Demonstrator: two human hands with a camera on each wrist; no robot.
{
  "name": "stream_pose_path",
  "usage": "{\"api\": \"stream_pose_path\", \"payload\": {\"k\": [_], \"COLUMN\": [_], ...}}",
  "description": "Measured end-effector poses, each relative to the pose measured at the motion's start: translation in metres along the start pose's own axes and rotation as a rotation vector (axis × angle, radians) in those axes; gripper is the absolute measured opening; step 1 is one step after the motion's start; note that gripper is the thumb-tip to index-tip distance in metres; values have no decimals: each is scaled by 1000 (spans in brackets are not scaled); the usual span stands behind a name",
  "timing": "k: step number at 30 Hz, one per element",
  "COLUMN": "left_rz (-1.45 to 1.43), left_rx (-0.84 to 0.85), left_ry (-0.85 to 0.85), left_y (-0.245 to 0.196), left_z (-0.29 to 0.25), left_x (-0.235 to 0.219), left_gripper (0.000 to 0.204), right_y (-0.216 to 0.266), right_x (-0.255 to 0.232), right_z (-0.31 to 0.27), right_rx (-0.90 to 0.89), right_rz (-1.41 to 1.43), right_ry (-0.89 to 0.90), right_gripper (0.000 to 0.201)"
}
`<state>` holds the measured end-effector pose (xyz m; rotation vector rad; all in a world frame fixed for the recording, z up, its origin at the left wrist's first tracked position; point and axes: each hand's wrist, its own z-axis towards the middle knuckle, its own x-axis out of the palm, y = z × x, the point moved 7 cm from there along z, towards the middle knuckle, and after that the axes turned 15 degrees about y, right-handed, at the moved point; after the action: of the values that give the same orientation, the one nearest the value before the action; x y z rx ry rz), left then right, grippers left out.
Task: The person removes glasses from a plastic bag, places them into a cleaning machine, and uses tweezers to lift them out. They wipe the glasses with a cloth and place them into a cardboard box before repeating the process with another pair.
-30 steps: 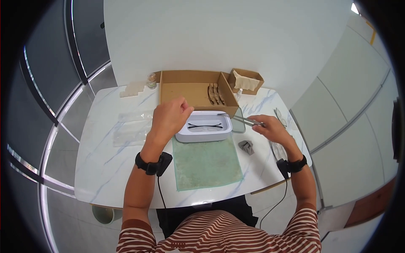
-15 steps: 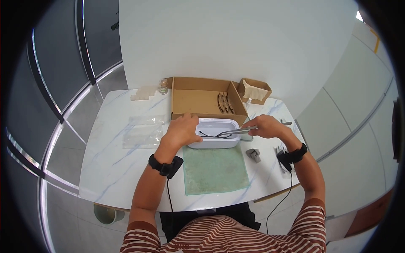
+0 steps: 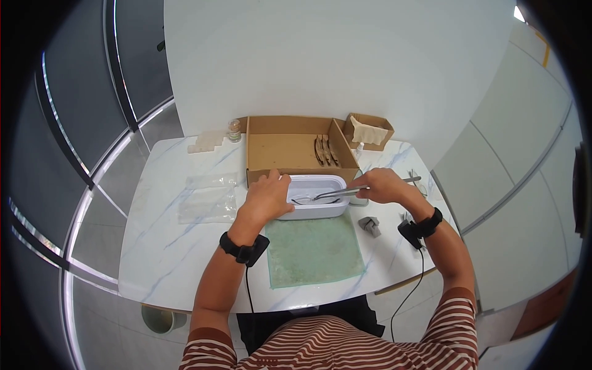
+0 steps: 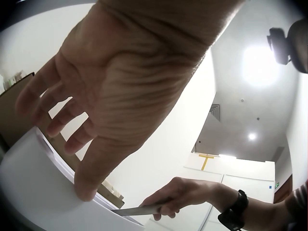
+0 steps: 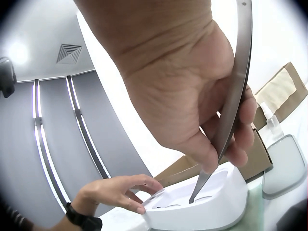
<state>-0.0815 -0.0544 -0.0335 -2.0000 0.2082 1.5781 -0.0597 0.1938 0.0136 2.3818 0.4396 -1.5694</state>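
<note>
A white tub-shaped cleaner (image 3: 317, 213) stands at the middle of the table, with a pair of dark-framed glasses (image 3: 336, 201) lying in its basin. My left hand (image 3: 267, 196) rests on the cleaner's left end, thumb on the front rim and fingers spread toward the back. Long metal tweezers (image 3: 345, 192) are held between the thumb and fingers of my right hand (image 3: 383, 185), above the cleaner's right end. Their tips reach down into the basin, right at the glasses. In the right wrist view the tweezer shaft (image 5: 231, 106) crosses the palm.
A cardboard box (image 3: 280, 145) holding several glasses (image 3: 327, 151) sits behind the cleaner. Nearby are a smaller box (image 3: 385, 139) with cream cloth (image 3: 368, 131), a spray bottle (image 5: 274, 126) and a glass jar (image 3: 234, 131). A green cloth (image 3: 316, 253), crumpled grey cloth (image 3: 370, 226) and plastic bags (image 3: 206, 200) lie around.
My left hand has come down from above onto the cleaner's left end. My right hand has brought the tweezers' tips from over the far rim down to the glasses.
</note>
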Motion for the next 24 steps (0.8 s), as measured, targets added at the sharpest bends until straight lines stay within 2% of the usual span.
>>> {"api": "stream_pose_path", "payload": {"k": [8,14,19,22,24], "left_rz": [37,40,40,44,59], "left_rx": [2,7,22,12,85], "left_ry": [8,12,11,28,-57], "left_y": [-1,-3,-3,-2,-4], "left_z": [3,2,3,3,2], "left_x": [1,0,1,3,1], "left_gripper": [67,68,69,70,57], "right_y": [-1,-2,-2,-1,1], "right_x": [3,11,16,14,12], "right_z": [9,10,3,-4,-8], "right_rx": [11,49,-46,-16,-14], "right_rz": [-45,-29,12,9,19], "right_ry": [-144,-145,-122,-75,-55], "right_gripper": [32,33,35,36,36]}}
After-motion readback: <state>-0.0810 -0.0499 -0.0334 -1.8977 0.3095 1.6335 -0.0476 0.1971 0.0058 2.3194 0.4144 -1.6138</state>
